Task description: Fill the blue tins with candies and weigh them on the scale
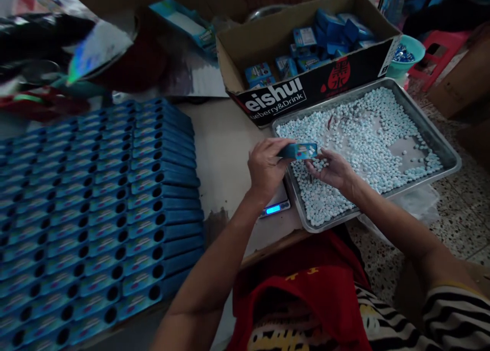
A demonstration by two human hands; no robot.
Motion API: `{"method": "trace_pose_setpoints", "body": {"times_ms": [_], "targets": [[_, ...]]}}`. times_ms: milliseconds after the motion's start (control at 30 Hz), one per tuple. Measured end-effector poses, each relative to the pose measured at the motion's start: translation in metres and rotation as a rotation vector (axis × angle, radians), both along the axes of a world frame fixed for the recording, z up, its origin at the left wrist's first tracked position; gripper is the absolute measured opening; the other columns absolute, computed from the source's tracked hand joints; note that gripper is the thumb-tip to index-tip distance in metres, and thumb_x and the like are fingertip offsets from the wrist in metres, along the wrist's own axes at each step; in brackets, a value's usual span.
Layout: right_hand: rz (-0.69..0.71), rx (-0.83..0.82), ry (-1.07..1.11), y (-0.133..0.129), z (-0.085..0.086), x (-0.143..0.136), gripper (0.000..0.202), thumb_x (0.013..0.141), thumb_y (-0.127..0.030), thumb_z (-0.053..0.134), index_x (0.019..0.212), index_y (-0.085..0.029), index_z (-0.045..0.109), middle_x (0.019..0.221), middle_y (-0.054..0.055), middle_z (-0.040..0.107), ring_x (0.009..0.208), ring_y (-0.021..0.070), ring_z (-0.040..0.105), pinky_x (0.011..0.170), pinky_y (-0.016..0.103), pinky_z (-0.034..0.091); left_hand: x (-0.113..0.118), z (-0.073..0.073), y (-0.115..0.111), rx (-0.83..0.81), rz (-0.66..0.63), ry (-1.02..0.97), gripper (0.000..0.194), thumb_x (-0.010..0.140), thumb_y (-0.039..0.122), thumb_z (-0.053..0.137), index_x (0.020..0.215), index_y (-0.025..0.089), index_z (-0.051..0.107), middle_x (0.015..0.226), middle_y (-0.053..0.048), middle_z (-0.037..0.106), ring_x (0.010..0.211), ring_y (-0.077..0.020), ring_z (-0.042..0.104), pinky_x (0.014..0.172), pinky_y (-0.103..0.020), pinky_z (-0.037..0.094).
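Observation:
My left hand grips a small blue box above the left edge of a metal tray. The box lies tilted, with its end toward my right hand and pale pieces showing at that end. My right hand is palm up beside the box, cupped around several pale blue tablets. Many more tablets are spread in the tray below. A scale with a lit blue display sits under my left wrist.
Rows of blue boxes fill the left side. A carton holding blue packs stands behind the tray. At the right are a teal bowl and a red stool.

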State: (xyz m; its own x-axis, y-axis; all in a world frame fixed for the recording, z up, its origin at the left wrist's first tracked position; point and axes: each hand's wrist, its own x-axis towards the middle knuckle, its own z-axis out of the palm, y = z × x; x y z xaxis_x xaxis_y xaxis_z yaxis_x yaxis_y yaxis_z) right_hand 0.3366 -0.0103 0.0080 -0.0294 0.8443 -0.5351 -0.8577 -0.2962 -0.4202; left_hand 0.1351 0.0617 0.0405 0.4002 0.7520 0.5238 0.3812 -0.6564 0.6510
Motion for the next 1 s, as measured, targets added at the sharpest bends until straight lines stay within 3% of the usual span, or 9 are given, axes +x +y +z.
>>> {"method": "trace_pose_setpoints", "body": {"times_ms": [100,167,367,467,567,667,767,867,1000], "targets": [[0.01,-0.14,-0.034,-0.004,0.013,0.001,0.013,0.097,-0.008,0.063,0.103,-0.019,0.066,0.086,0.006,0.069,0.071,0.0139,0.064,0.055,0.018,0.057,-0.024,-0.025,-0.005,-0.359,0.129,-0.335,0.052,0.077,0.041,0.097,0.122,0.023,0.078,0.117,-0.005,0.082,0.11,-0.0263,0.077,0.104,-0.04,0.061],[0.043,-0.112,-0.079,-0.007,0.02,0.002,0.015,0.095,-0.006,0.065,0.104,-0.018,0.068,0.08,0.003,0.067,0.062,0.0101,0.059,0.049,0.015,0.049,-0.044,-0.039,-0.015,-0.53,0.196,-0.519,0.062,0.066,0.042,0.101,0.119,0.022,0.074,0.112,-0.003,0.081,0.104,-0.0236,0.078,0.099,-0.037,0.064],[0.214,0.039,-0.287,-0.004,0.028,0.002,0.017,0.085,-0.014,0.082,0.093,-0.017,0.067,0.068,-0.005,0.059,0.049,0.004,0.041,0.042,0.013,0.032,-0.084,-0.058,-0.053,-0.704,0.206,-0.638,0.057,0.065,0.035,0.1,0.111,0.023,0.069,0.108,-0.004,0.08,0.101,-0.0214,0.079,0.1,-0.035,0.066],[0.246,0.107,-0.569,-0.008,0.038,0.006,0.024,0.082,-0.028,0.089,0.096,-0.019,0.072,0.073,-0.002,0.066,0.056,0.0069,0.05,0.048,0.016,0.037,-0.097,-0.056,-0.06,-0.669,0.148,-0.565,0.074,0.066,0.036,0.1,0.131,0.026,0.066,0.128,-0.008,0.078,0.118,-0.0254,0.079,0.105,-0.039,0.066],[0.413,0.221,-1.102,-0.02,0.053,0.019,0.026,0.085,-0.039,0.085,0.103,-0.021,0.079,0.081,0.002,0.074,0.067,0.0131,0.061,0.06,0.024,0.045,-0.119,-0.046,-0.064,-0.563,0.159,-0.503,0.088,0.071,0.035,0.099,0.149,0.032,0.059,0.145,-0.011,0.073,0.137,-0.0272,0.072,0.116,-0.043,0.062],[0.709,0.312,-1.619,-0.032,0.07,0.032,0.025,0.09,-0.036,0.074,0.107,-0.022,0.086,0.08,0.003,0.077,0.071,0.0183,0.065,0.07,0.031,0.048,-0.145,-0.036,-0.074,-0.516,0.259,-0.468,0.068,0.082,0.035,0.092,0.143,0.028,0.064,0.128,-0.009,0.078,0.125,-0.0255,0.077,0.112,-0.045,0.064],[0.823,0.312,-1.984,-0.035,0.082,0.041,0.028,0.093,-0.029,0.065,0.107,-0.025,0.089,0.087,0.006,0.082,0.078,0.0236,0.072,0.077,0.035,0.05,-0.16,-0.029,-0.093,-0.514,0.367,-0.472,0.052,0.085,0.033,0.089,0.133,0.024,0.07,0.114,-0.006,0.08,0.111,-0.0235,0.08,0.102,-0.04,0.067],[0.797,0.226,-2.042,-0.03,0.089,0.047,0.03,0.09,-0.028,0.063,0.106,-0.022,0.088,0.086,0.008,0.082,0.079,0.0242,0.071,0.076,0.036,0.05,-0.164,-0.026,-0.111,-0.411,0.461,-0.472,0.041,0.087,0.027,0.088,0.126,0.023,0.074,0.112,-0.005,0.081,0.108,-0.0216,0.08,0.101,-0.037,0.066],[0.587,0.045,-1.67,-0.021,0.093,0.055,0.034,0.089,-0.037,0.065,0.105,-0.013,0.084,0.074,0.007,0.07,0.064,0.0154,0.055,0.065,0.033,0.041,-0.167,-0.027,-0.118,-0.248,0.45,-0.389,0.029,0.092,0.025,0.087,0.12,0.025,0.078,0.113,-0.004,0.082,0.109,-0.0211,0.079,0.105,-0.036,0.063]]}}
